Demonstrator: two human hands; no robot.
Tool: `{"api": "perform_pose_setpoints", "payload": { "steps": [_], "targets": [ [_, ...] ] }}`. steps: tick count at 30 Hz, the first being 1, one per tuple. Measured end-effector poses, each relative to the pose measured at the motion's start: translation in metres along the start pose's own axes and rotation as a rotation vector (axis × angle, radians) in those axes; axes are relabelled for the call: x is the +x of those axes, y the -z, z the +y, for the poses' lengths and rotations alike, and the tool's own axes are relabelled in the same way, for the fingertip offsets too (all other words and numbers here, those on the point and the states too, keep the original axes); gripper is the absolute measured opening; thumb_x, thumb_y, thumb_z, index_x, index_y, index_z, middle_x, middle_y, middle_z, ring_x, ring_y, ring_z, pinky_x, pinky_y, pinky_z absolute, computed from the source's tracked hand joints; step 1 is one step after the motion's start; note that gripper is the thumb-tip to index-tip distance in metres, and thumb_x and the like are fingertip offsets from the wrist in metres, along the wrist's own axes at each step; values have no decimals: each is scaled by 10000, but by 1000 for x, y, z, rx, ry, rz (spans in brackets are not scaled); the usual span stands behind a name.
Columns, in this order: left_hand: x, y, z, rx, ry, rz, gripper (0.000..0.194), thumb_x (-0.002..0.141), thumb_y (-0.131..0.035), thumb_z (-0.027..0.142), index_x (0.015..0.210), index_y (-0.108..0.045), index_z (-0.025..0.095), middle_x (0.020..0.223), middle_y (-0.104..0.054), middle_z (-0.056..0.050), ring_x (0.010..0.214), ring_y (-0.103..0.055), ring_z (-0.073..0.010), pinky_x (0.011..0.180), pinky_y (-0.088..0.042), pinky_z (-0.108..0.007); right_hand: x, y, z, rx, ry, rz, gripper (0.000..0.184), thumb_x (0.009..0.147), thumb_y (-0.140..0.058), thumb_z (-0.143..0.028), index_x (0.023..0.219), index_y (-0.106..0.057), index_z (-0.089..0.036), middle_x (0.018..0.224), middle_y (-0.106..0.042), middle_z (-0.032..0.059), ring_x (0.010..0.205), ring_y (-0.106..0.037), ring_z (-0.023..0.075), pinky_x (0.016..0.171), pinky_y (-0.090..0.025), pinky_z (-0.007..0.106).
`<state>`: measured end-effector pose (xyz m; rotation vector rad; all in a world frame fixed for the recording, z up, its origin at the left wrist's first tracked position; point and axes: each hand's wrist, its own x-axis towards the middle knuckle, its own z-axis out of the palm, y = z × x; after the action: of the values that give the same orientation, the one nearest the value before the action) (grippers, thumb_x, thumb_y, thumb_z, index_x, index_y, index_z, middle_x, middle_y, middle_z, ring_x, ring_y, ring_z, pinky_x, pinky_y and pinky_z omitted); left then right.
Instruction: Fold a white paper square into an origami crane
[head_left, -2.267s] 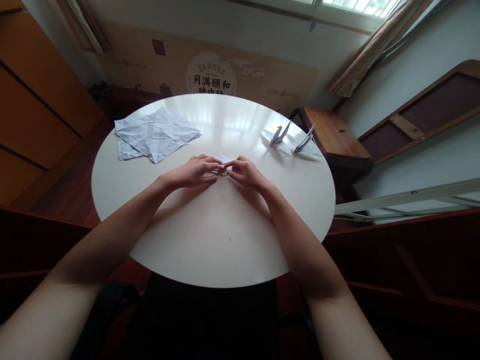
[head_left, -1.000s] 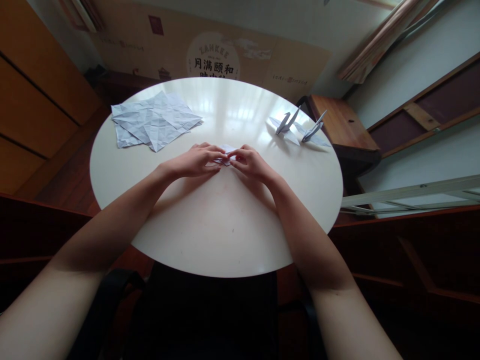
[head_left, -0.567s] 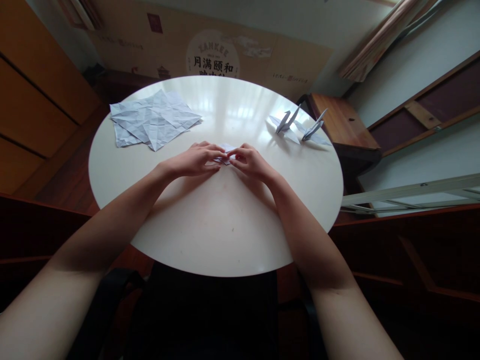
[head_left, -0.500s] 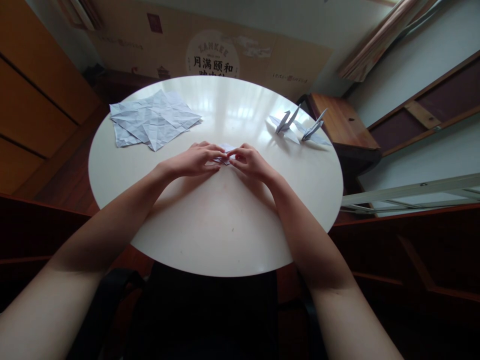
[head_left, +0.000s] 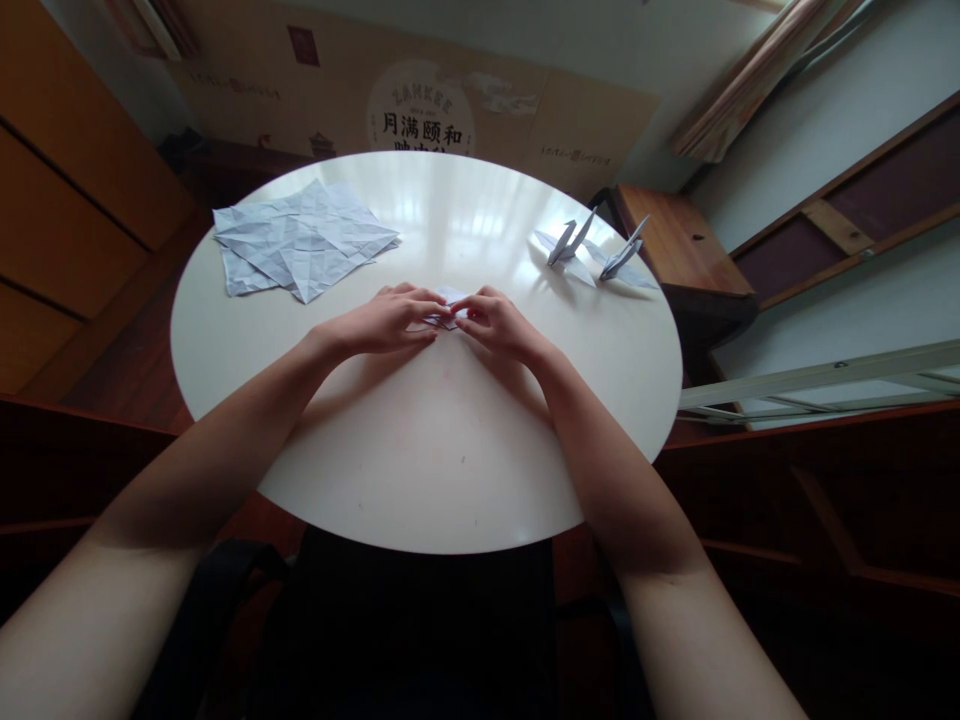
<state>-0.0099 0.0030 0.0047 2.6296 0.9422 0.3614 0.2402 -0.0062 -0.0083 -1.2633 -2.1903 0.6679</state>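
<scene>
A small piece of folded white paper (head_left: 449, 295) lies on the white round table (head_left: 420, 450), mostly covered by my fingers. From the left, my left hand (head_left: 391, 318) is closed on its left side, thumb low and fingers over the top. My right hand (head_left: 495, 322) pinches its right side, with thumb and index finger close to the left fingertips. How the folds run beneath the fingers is hidden. Two finished paper cranes, the nearer crane (head_left: 568, 248) and the farther crane (head_left: 624, 258), stand at the table's right.
Several creased paper sheets (head_left: 304, 240) lie stacked at the table's far left. Beyond the right edge stands a wooden stool or small table (head_left: 682, 240). An armrest (head_left: 240, 565) shows below the left forearm, and an orange cabinet (head_left: 67, 180) stands at left.
The camera view has tilted down and shifted slightly since the earliest frame. Both hands keep nearly the same grip on the folded paper; the cranes and sheets stay put on the table.
</scene>
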Motion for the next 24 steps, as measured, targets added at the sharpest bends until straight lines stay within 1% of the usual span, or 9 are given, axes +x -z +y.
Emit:
{"api": "perform_pose_setpoints", "payload": {
  "steps": [5, 9, 14, 24],
  "targets": [
    [0, 1, 2, 5, 12, -11, 474, 996, -563, 424, 1432, -666, 269, 1469, -630, -93, 1335, -538, -331, 1162, -359, -491, 0, 0, -2, -3, -10, 2, 246, 912, -660, -236, 1105, -810, -203, 938, -563, 46, 849, -585, 178, 882, -504, 347],
    [1, 1, 1, 1, 5, -14, 461, 996, -554, 427, 1416, -677, 285, 1473, -628, -81, 1340, -532, -327, 1170, -349, -487, -1, 1, -3, 0, -11, -7, 246, 920, -656, -246, 1108, -811, -214, 937, -560, 44, 852, -585, 178, 886, -505, 346],
    [1, 1, 0, -11, -2, -14, 481, 993, -549, 448, 1422, -673, 269, 1470, -629, -98, 1336, -531, -336, 1164, -353, -490, -1, 2, -4, 11, -15, -9, 246, 924, -651, -256, 1106, -812, -216, 937, -560, 46, 858, -589, 180, 893, -506, 349],
    [0, 1, 0, -7, 0, -11, 486, 1004, -547, 468, 1436, -661, 278, 1466, -633, -87, 1327, -531, -320, 1166, -354, -471, -1, 1, -4, 3, -11, -5, 241, 918, -654, -252, 1096, -813, -219, 930, -556, 42, 849, -579, 179, 885, -500, 345]
  ]
}}
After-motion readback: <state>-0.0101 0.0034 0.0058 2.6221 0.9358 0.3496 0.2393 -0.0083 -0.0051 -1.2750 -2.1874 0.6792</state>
